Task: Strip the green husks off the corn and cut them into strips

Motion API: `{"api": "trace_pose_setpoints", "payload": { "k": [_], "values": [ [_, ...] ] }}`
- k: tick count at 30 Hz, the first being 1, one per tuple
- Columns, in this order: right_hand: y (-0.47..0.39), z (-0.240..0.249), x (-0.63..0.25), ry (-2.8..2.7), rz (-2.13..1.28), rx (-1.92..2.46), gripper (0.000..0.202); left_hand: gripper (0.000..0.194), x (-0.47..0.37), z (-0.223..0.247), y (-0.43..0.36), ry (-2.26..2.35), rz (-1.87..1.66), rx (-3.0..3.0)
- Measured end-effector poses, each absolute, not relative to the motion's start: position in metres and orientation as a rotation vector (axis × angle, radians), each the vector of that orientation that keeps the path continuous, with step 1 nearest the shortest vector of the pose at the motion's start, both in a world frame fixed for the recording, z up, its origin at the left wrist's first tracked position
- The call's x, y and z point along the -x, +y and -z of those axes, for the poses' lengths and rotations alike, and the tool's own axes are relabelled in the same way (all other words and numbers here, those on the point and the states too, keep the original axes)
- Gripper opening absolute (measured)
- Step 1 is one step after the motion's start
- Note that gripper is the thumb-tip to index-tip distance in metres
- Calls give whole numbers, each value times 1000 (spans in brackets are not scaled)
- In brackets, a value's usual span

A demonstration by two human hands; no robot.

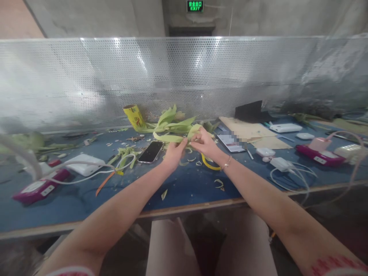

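In the middle of the table, my left hand and my right hand come close together. Both have their fingers pinched on a long pale green leaf strip, which curls away to the left and folds up by the right hand. Just behind lie broad green leaves in a loose bunch. A black smartphone rests left of my left hand. Under my right wrist sits a yellow ring, perhaps a tape roll. Small peeled scraps are scattered nearby. The fingertips partly hide the strip.
A perforated metal panel closes off the back of the blue table. A yellow printed roll stands at back left. Magenta power strips with cables lie on both sides. Right of my hands are a lit phone, brown card and white chargers.
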State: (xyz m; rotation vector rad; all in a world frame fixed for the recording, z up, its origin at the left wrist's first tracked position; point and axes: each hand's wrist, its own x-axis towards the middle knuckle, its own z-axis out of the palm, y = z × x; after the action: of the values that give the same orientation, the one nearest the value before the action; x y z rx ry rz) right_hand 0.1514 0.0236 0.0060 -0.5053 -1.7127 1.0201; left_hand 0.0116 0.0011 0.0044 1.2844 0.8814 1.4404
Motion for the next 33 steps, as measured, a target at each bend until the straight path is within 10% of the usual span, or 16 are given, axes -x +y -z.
{"api": "trace_pose_setpoints", "payload": {
  "k": [18, 33],
  "values": [
    [37, 0, -150, -1690, -866, 713, 47, 29, -3, -3, 10, 916, -1383, -1245],
    [33, -10, -153, -1172, -1317, 685, 19, 16, 4, -35, 2, 762, -1236, -899]
  ]
}}
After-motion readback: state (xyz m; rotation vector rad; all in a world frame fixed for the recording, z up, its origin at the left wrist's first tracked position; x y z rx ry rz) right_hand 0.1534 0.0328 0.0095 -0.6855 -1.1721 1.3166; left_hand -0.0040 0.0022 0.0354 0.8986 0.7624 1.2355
